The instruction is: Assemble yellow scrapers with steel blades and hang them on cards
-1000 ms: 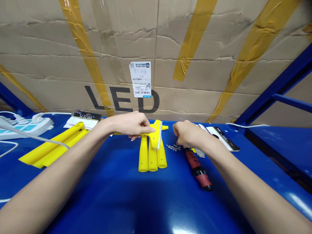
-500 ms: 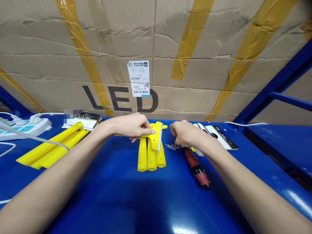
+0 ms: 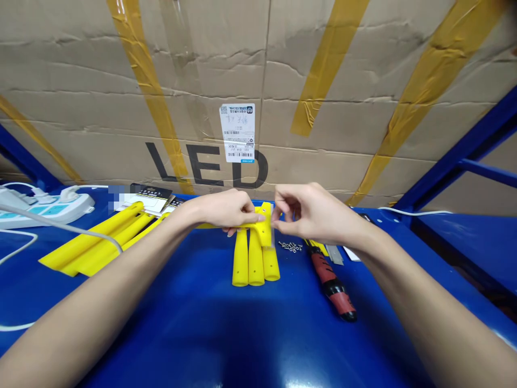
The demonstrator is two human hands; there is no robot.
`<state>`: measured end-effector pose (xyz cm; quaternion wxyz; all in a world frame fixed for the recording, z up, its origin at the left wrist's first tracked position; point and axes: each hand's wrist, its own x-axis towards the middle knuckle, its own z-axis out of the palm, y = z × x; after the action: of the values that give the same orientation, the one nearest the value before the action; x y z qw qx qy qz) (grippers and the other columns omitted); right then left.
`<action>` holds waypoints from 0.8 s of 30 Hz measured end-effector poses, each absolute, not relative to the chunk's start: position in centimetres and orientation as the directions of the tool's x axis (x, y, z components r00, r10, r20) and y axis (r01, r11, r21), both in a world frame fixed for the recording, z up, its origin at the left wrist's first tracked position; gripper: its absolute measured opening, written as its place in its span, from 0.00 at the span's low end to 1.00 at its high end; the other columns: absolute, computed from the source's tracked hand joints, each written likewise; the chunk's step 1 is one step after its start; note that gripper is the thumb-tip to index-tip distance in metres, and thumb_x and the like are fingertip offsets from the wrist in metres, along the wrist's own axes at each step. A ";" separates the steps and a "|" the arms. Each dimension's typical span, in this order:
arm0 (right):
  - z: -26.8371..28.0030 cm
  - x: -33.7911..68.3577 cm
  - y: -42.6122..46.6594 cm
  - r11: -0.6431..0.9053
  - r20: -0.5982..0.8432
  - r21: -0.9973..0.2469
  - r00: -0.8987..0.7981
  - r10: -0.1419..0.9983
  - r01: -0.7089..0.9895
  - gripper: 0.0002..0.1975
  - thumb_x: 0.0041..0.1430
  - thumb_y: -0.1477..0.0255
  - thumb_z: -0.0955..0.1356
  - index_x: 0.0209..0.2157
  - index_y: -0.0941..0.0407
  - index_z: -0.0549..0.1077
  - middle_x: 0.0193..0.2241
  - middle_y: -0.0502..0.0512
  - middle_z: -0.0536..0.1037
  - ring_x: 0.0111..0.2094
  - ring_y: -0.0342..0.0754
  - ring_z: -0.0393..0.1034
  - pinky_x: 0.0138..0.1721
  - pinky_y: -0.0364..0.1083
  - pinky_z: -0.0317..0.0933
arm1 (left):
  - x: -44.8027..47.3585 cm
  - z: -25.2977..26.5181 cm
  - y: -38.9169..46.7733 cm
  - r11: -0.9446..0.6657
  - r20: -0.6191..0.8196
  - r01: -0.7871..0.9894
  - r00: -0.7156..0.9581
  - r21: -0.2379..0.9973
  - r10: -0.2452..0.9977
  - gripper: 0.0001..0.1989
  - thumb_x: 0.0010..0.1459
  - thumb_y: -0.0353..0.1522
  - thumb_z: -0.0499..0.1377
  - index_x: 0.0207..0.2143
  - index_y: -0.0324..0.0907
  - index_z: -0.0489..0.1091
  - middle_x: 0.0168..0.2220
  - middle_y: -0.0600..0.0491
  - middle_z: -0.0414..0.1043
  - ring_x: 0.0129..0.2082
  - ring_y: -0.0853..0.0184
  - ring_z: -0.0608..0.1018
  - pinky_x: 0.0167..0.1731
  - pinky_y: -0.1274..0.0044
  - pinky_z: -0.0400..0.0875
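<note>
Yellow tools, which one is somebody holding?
The yellow tool pinched in the left hand, held crosswise; the three yellow handles under it lie side by side, pointing toward the person.

Glossy blue tabletop (image 3: 194, 323) beneath yellow handles (image 3: 255, 264), small screws (image 3: 292, 248), red-and-black screwdriver (image 3: 332, 283), white power strip (image 3: 60, 208).

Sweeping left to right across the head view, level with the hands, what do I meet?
Power strip → left yellow handles → left hand → scraper head → right hand → white cord.
</note>
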<state>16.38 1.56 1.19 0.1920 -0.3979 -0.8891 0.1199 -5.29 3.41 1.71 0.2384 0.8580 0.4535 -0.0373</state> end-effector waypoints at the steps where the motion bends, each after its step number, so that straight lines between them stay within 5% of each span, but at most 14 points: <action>1: 1.2 16.1 1.3 0.701 0.272 -0.358 -0.649 0.711 0.617 0.13 0.52 0.76 0.67 0.27 0.53 0.56 0.22 0.44 0.67 0.24 0.40 0.58 0.27 0.42 0.49 | -5.3 1.7 3.4 -0.465 -0.278 0.797 0.581 0.386 0.765 0.23 0.64 0.45 0.51 0.23 0.41 0.69 0.17 0.54 0.72 0.19 0.70 0.73 0.25 0.78 0.63; 8: 1.0 14.7 0.2 0.796 0.259 0.018 -0.772 0.580 0.605 0.06 0.61 0.79 0.63 0.31 0.55 0.66 0.20 0.46 0.66 0.21 0.41 0.50 0.26 0.45 0.41 | -5.9 1.5 4.0 -0.415 -0.291 0.770 0.589 0.484 0.754 0.21 0.63 0.43 0.52 0.22 0.41 0.69 0.19 0.54 0.74 0.20 0.69 0.74 0.25 0.78 0.65; 13: 1.9 14.2 -1.2 0.770 0.184 0.244 -0.808 0.560 0.590 0.16 0.55 0.84 0.64 0.43 0.57 0.72 0.24 0.52 0.74 0.21 0.43 0.58 0.26 0.47 0.38 | -6.3 1.4 4.4 -0.354 -0.317 0.739 0.598 0.572 0.736 0.17 0.60 0.39 0.54 0.21 0.42 0.68 0.19 0.55 0.72 0.20 0.69 0.74 0.25 0.78 0.65; 17: 2.3 14.1 -2.0 0.733 0.175 0.307 -0.793 0.583 0.607 0.24 0.52 0.84 0.64 0.51 0.58 0.72 0.23 0.53 0.76 0.21 0.46 0.63 0.25 0.48 0.36 | -6.4 1.2 4.5 -0.281 -0.322 0.736 0.560 0.615 0.763 0.17 0.59 0.39 0.54 0.20 0.42 0.67 0.17 0.56 0.69 0.20 0.70 0.71 0.24 0.78 0.64; 24: 2.0 13.9 -2.3 0.709 0.176 0.326 -0.777 0.604 0.625 0.22 0.52 0.83 0.65 0.49 0.59 0.73 0.24 0.56 0.77 0.22 0.47 0.68 0.24 0.48 0.36 | -6.4 0.9 4.5 -0.230 -0.327 0.716 0.548 0.659 0.770 0.17 0.59 0.38 0.54 0.19 0.42 0.65 0.16 0.57 0.67 0.19 0.71 0.69 0.24 0.78 0.63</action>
<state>13.87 -2.34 2.01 0.0283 -0.3325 -0.9240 -0.1866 -6.42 4.46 0.93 0.3999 0.7835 0.4744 0.0337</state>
